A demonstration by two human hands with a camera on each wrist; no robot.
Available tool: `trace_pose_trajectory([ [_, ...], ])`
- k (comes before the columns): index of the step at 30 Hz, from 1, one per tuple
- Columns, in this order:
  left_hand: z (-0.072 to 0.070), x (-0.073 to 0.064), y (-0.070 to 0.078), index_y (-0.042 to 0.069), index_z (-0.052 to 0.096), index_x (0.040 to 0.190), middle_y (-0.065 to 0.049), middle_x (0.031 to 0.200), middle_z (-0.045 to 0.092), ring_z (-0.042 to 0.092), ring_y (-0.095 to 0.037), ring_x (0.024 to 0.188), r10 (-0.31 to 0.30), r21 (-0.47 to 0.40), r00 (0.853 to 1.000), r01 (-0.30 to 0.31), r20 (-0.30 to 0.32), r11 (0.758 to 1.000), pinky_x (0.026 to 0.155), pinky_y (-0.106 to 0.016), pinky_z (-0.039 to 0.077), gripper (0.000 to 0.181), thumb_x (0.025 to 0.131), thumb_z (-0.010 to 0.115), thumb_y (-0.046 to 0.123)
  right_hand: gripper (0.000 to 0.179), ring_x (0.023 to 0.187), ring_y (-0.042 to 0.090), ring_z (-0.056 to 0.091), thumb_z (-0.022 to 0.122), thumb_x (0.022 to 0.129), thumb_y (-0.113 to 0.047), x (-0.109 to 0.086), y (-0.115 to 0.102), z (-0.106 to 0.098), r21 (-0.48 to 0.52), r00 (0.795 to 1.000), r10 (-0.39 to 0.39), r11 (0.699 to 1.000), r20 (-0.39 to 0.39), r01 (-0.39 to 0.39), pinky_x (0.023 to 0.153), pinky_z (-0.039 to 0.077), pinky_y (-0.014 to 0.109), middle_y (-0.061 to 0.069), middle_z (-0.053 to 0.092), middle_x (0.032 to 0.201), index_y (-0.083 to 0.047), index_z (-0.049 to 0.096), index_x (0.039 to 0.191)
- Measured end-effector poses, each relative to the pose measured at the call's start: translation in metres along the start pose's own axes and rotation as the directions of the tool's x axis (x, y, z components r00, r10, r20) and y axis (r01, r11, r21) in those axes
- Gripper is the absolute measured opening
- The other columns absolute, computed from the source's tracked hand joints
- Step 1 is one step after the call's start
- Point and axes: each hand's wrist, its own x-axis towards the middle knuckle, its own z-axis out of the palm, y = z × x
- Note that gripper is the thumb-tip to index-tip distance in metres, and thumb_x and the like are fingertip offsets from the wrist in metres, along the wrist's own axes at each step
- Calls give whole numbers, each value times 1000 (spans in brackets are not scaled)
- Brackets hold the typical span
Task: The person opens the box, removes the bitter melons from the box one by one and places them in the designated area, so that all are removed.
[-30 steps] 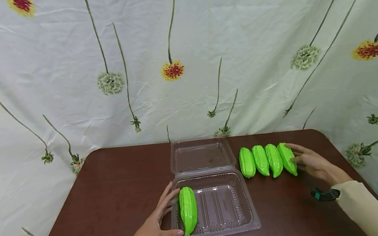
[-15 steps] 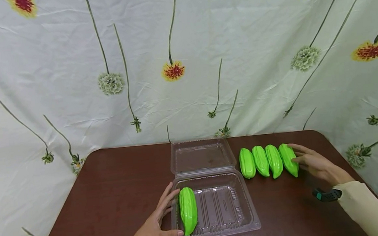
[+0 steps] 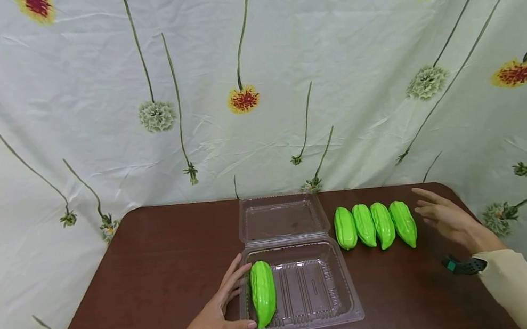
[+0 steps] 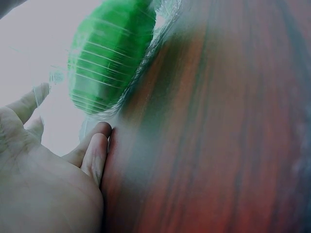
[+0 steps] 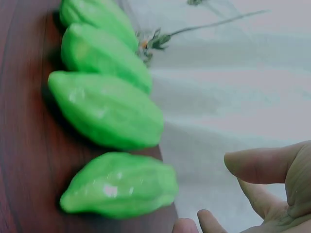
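Note:
My left hand [image 3: 214, 317] rests against the left side of a clear plastic clamshell container [image 3: 348, 284], fingers along the left rim and thumb at the front left corner. Inside, along that left wall, lies one bright green, ridged bitter melon [image 3: 263, 294]; the left wrist view shows the melon [image 4: 109, 58] through the ribbed plastic. My right hand [image 3: 450, 220], fingers spread and holding nothing, hovers just right of the end bitter melon [image 3: 403, 224]. In the right wrist view, a gap separates the fingertips from this melon [image 5: 119, 185].
Three more bitter melons, including the leftmost melon [image 3: 345, 227], stand in a row right of the container. Its hinged lid [image 3: 282, 219] lies back toward the far edge of the dark brown table [image 3: 159, 272]. A flowered cloth [image 3: 196, 75] hangs behind.
My right hand has let go of the rightmost bitter melon and moved away to the right. That melon now lies slightly further right, apart from its neighbour. The left hand has stayed still.

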Motion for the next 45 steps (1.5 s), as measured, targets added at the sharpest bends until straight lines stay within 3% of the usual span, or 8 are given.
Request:
trace_pose_trajectory([
  [3,0,1,0,9,19,161,-18,168,-10,20,1,147,7,-1,1000,-7,0,1000,111,-22,32,98,82,78,4,70,140,30,29,44,108,-17,-2,-9,4,10,1000,-16,1000,7,16,94,42,26,28,-12,164,-23,2,163],
  [6,-1,1,0,8,18,161,-17,168,-10,20,1,147,8,-6,1000,-8,1,1000,111,-22,32,98,83,77,4,70,144,34,25,45,108,-19,-5,-19,13,29,998,-41,999,37,39,98,40,27,26,-12,165,-23,4,163],
  [10,-1,0,0,8,18,161,-16,168,-11,20,1,147,5,-19,1000,-5,4,1000,111,-21,31,97,83,76,3,69,150,45,5,46,107,-17,-9,-34,31,71,992,-87,994,97,80,113,29,45,26,-10,165,-20,5,163],
  [15,0,0,-1,6,18,160,-15,168,-10,22,-1,147,11,-18,1000,-11,5,1000,111,-21,31,97,83,77,3,72,150,48,5,51,104,-12,-13,-50,56,79,979,-137,989,153,126,118,10,64,26,-2,166,-15,10,163],
  [29,1,0,-2,8,18,161,-12,169,-10,22,1,146,-16,-32,1000,16,1,999,110,-20,33,98,83,77,3,67,151,45,12,61,100,-19,-28,-87,122,-1,939,-122,992,322,129,116,17,66,19,17,165,-15,30,159],
  [37,0,-1,0,10,19,161,-11,169,-10,24,-1,146,-35,-38,999,35,-5,999,109,-22,34,98,83,77,4,61,143,45,32,61,100,-13,-34,-100,168,10,896,-108,993,431,115,113,24,65,19,23,162,-18,38,155],
  [45,-1,-1,-1,7,19,160,-18,168,-9,24,1,144,-16,-9,1000,16,-6,1000,109,-22,34,97,83,76,5,55,133,38,43,57,97,-2,-31,-94,216,19,843,-75,997,533,77,109,35,56,16,32,159,-12,46,149],
])
